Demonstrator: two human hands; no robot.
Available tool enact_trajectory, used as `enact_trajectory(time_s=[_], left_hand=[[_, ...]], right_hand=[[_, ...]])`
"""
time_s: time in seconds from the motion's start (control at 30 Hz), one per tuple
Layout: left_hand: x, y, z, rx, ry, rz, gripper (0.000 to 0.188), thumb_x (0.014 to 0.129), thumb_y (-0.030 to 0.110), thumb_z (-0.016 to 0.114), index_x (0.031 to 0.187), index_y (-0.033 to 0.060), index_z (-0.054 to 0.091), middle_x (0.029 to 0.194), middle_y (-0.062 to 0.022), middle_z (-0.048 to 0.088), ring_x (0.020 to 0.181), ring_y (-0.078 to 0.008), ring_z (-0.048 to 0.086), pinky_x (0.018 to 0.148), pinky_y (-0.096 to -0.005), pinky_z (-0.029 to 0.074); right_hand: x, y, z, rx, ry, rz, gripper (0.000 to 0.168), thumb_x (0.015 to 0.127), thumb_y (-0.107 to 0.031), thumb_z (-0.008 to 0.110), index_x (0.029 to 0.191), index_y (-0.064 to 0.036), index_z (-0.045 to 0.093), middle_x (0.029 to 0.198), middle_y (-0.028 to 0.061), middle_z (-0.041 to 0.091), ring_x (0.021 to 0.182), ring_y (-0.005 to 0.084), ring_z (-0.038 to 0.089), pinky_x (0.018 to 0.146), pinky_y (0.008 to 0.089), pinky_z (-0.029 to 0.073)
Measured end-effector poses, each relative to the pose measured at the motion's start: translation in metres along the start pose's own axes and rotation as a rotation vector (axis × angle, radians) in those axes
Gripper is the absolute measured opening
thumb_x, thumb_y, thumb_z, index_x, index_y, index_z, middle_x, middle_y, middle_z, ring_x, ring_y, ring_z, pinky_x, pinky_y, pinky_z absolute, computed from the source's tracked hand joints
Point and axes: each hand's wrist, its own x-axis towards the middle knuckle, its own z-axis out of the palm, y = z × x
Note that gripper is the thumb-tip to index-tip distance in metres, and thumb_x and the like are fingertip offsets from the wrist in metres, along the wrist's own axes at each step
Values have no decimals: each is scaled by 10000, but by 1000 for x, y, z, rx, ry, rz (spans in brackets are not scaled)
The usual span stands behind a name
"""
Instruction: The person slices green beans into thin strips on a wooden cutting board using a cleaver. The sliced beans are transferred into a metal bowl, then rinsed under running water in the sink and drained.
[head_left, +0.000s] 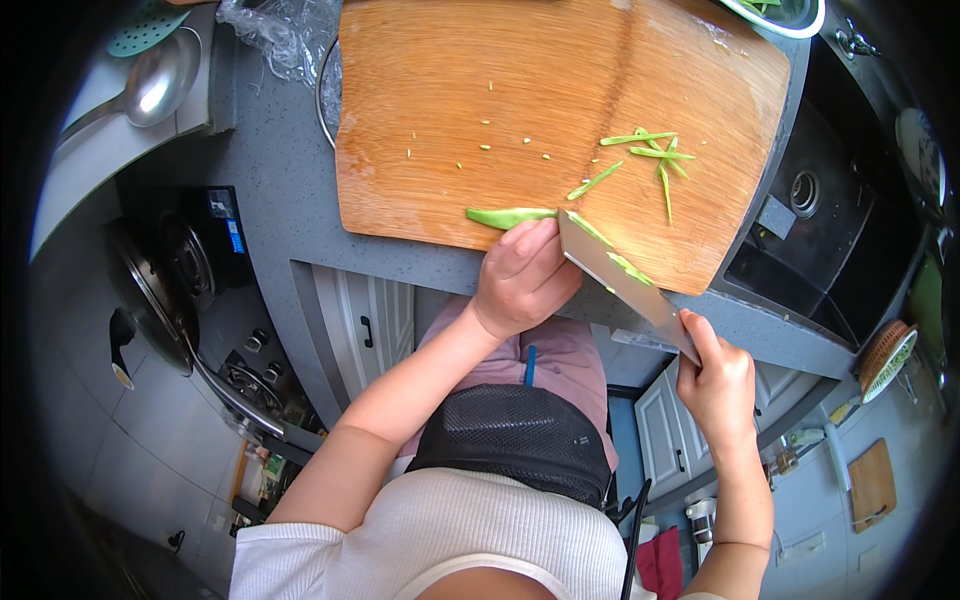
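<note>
My left hand (529, 277) presses a flat green bean pod (502, 217) onto the wooden cutting board (465, 75) near its front edge. My right hand (716, 375) grips the handle of a cleaver-type kitchen knife (626, 277), whose blade slants across the board's front edge, its far end touching the pod beside my left fingertips. Cut green slivers (630, 268) cling along the blade. Thin bean strips (664, 154) lie in a loose pile on the right part of the board, with one strip (595, 180) apart. Small pale seeds (485, 147) are scattered across the middle.
Clear plastic wrap (289, 37) lies beyond the board's left edge. A black sink (810, 202) is at the right. A white-rimmed bowl (806, 26) with green pieces stands at the top right. On the left are a large metal spoon (161, 79) and a pan (146, 292) by the stove.
</note>
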Motion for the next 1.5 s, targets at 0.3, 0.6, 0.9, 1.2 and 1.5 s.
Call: enact_trajectory(time_s=[0.3, 0.6, 0.9, 1.2, 1.5], left_hand=[[4, -2, 0, -21, 5, 13, 104, 684, 107, 634, 783, 87, 658, 938, -36, 637, 1026, -236, 575, 876, -355, 496], [-1, 0, 7, 154, 94, 1, 249, 720, 133, 676, 969, 143, 674, 1041, 14, 599, 1053, -167, 538, 896, -311, 468], [-7, 1, 3, 118, 39, -44, 109, 742, 173, 642, 847, 187, 666, 1031, 12, 641, 1077, -165, 534, 945, -336, 434], [-5, -2, 2, 40, 34, -33, 97, 720, 162, 647, 816, 177, 662, 1043, 1, 630, 1078, -172, 525, 928, -348, 444], [-1, -4, 6, 55, 83, 6, 263, 696, 121, 675, 959, 127, 677, 1032, -5, 601, 1011, -193, 541, 863, -353, 480]], right_hand=[[26, -17, -1, 54, -80, 46, 255, 695, 33, 608, 931, -48, 559, 655, 173, 618, 627, 380, 627, 560, 416, 504], [25, -9, -7, 266, -41, 146, 287, 764, 37, 600, 1043, -29, 594, 714, 195, 631, 666, 374, 645, 606, 357, 512], [-1, -8, -3, 17, -25, 25, 496, 625, 78, 589, 1105, -44, 593, 704, 172, 626, 638, 349, 637, 595, 411, 520], [2, -7, -4, -14, -60, 33, 506, 606, 69, 600, 1095, -61, 595, 696, 167, 620, 623, 352, 630, 579, 419, 515], [36, -19, 6, 337, -63, 145, 203, 774, 3, 617, 975, -28, 606, 653, 184, 631, 585, 336, 639, 560, 364, 503]])
